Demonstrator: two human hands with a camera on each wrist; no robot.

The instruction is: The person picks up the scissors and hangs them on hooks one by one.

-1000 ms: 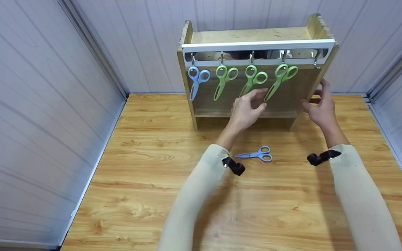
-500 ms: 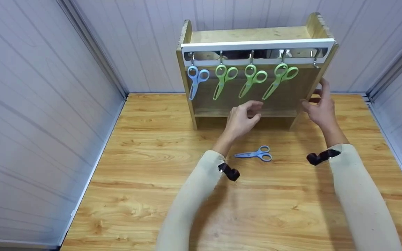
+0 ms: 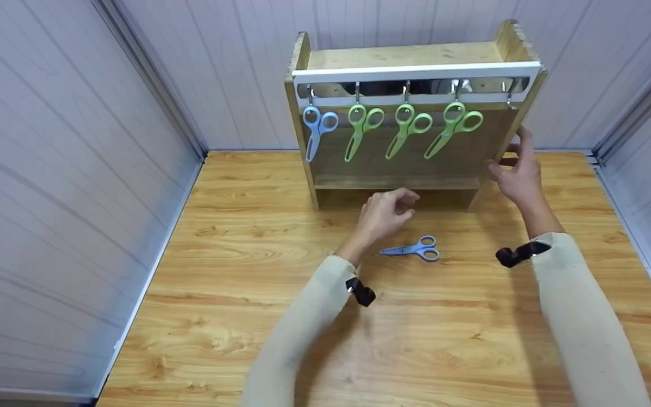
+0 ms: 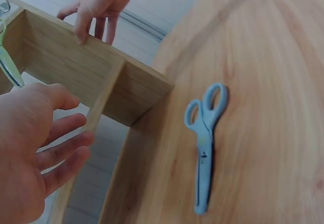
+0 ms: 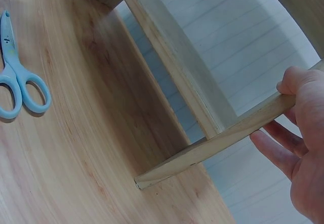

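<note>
A pair of blue scissors (image 3: 414,249) lies on the wood-look surface, its handles toward the right. My left hand (image 3: 382,216) hovers behind and left of it, fingers relaxed, holding nothing. With the thumb on the front edge and the fingers behind, my right hand (image 3: 520,175) grips the right side panel of the wooden rack (image 5: 202,150). From the rack's hooks hang another blue pair of scissors (image 3: 314,134) at the far left, then three green pairs, the rightmost green scissors (image 3: 447,133) beside a bare hook (image 3: 511,96).
A white-framed hook rail (image 3: 416,70) runs across the rack's upper front. Behind the rack stands a pale panelled wall (image 3: 246,85), with further panels at left and right. The wood-look floor (image 3: 218,316) spreads in front.
My left hand has come down and toward me, away from the hanging green scissors, to near the scissors on the surface. My right hand stays on the rack's side.
</note>
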